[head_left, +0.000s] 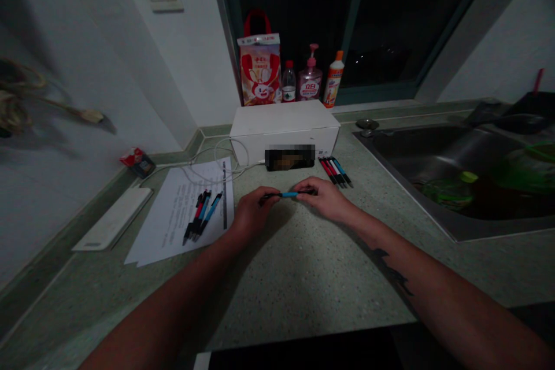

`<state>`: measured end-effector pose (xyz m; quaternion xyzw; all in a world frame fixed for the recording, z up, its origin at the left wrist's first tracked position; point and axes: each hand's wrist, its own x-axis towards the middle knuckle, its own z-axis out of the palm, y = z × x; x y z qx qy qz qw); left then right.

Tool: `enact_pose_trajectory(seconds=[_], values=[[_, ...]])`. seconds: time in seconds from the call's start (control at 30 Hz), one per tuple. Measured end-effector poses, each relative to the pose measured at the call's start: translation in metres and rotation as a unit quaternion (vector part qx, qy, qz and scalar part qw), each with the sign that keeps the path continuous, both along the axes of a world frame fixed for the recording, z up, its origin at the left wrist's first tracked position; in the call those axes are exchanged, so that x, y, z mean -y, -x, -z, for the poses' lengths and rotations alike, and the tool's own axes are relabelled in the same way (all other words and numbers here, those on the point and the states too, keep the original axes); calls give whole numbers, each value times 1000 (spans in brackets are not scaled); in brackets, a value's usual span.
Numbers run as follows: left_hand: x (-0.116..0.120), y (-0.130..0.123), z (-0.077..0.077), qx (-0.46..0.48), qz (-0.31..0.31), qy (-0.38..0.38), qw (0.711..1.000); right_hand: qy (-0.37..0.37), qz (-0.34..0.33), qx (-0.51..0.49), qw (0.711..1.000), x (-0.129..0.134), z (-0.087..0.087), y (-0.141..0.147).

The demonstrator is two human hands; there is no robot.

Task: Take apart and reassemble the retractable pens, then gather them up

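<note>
I see a blue-and-black pen held level over the counter, near the phone; left hand pinching one end, right hand the other; pen row right of phone; more pens on papers, left; white box behind.

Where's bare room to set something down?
Bare counter lies between left forearm and right forearm, and between the latter and the sink. Crowded: papers with loose pens, and before the white box, by the phone and pen row.
</note>
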<state>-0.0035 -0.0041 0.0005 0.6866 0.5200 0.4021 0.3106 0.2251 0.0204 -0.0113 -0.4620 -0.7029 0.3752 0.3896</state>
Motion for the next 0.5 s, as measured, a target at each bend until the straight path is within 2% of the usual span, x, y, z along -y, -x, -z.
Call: enact_pose_trajectory(seconds=[0.27,0.5], values=[[1,-1,-2,-11,5,-9,1000,-8,5,22,1000,0,0,-1],[1,1,-1,-8,-1,-20,1000,40,-31,44,998,5,-4,1]])
